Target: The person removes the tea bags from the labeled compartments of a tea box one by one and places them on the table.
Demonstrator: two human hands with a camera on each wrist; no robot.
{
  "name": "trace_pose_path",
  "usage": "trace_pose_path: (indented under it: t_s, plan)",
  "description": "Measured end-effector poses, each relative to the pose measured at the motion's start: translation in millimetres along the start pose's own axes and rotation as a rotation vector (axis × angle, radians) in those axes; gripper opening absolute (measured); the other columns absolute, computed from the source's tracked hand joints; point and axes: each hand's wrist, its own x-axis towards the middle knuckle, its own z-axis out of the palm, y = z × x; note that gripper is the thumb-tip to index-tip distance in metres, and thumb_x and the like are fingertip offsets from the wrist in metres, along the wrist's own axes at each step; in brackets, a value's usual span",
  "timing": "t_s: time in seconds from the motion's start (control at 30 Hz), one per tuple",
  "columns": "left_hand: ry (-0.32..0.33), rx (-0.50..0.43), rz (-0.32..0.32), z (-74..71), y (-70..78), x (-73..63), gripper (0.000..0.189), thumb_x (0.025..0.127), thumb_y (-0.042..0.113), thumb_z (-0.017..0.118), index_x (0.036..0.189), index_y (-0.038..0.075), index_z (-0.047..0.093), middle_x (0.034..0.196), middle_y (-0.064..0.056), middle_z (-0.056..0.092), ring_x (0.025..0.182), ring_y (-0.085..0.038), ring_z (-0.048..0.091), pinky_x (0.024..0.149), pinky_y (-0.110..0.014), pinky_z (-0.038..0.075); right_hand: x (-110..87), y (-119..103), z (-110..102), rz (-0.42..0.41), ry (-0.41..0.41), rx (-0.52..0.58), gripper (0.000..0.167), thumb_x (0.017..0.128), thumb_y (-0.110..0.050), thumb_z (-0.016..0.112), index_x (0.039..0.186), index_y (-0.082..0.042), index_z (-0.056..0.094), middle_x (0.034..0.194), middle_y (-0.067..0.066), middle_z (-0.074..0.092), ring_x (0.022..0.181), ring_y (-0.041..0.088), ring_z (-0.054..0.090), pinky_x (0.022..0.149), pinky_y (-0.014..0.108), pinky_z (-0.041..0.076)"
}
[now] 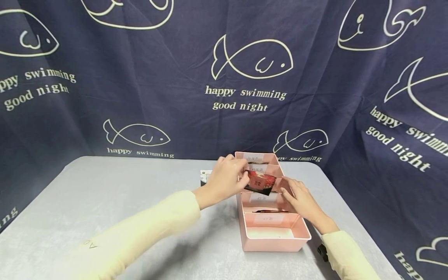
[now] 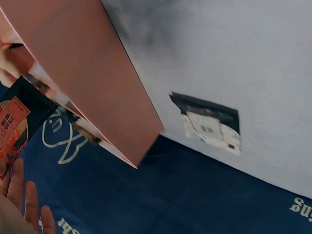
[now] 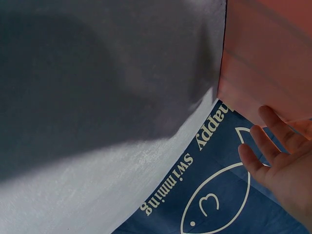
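My left hand (image 1: 226, 174) pinches a small flat sachet (image 1: 260, 182) by its edge, above the middle compartments of a pink divided box (image 1: 274, 245). In the left wrist view the sachet (image 2: 17, 119) looks black and red with a printed label. My right hand (image 1: 303, 199) rests at the box's right rim; in the right wrist view its loosely extended fingers (image 3: 265, 141) lie along the outer wall. A dark sachet (image 1: 270, 211) lies in a compartment nearer me. The frontmost compartment holds nothing visible. White labels (image 1: 267, 218) with writing mark the dividers.
A white and black sachet (image 2: 209, 124) lies on the grey table (image 1: 140, 217) left of the box, partly hidden by my left hand in the head view. A small black object (image 1: 322, 252) is by my right sleeve. A dark blue fish-print cloth (image 1: 189, 77) hangs behind.
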Motion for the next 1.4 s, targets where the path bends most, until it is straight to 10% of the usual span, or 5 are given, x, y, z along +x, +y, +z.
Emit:
trace_pose_path:
  t_s: [1.4]
  plan:
    - [-0.073,0.157,-0.305,-30.2,-130.6,-75.2,0.006,0.078,0.010,0.057,0.083,0.010,0.059,0.071,0.000,0.062,0.075,-0.024,0.052,0.071,-0.043,0.037,-1.0,0.0,0.5,0.032,-0.013,0.012,0.046,0.093,-0.025,0.048,0.128,0.004,0.044,0.122,0.024,0.053,0.115,0.040,0.045,0.096,0.055,0.031]
